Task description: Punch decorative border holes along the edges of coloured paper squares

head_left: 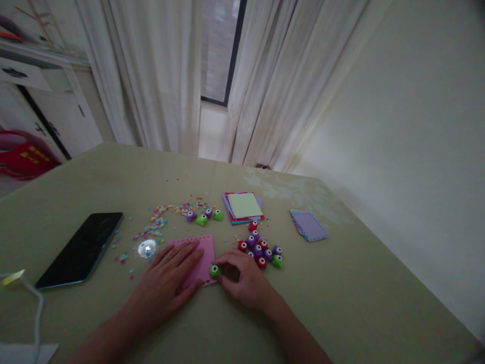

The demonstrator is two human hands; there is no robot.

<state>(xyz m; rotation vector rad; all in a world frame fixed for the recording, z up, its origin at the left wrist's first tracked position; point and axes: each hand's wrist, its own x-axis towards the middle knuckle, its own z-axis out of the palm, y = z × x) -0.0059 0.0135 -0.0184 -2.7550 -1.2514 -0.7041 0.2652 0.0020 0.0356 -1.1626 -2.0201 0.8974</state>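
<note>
My left hand lies flat with its fingers stretched over a square of pink paper, covering the left part of it. Small punched holes run along the paper's visible edges. At its right edge, my right hand pinches a small green paper punch with an eye-like button between thumb and forefinger. Just beyond that hand is a cluster of red, purple and green eye-topped punches. A short row of purple and green punches stands past the paper's top edge.
Colourful paper confetti is scattered left of and behind the paper, around a shiny clear round object. A black tablet lies at left, near a white cable. Stacked paper squares and edge-punched papers lie farther right.
</note>
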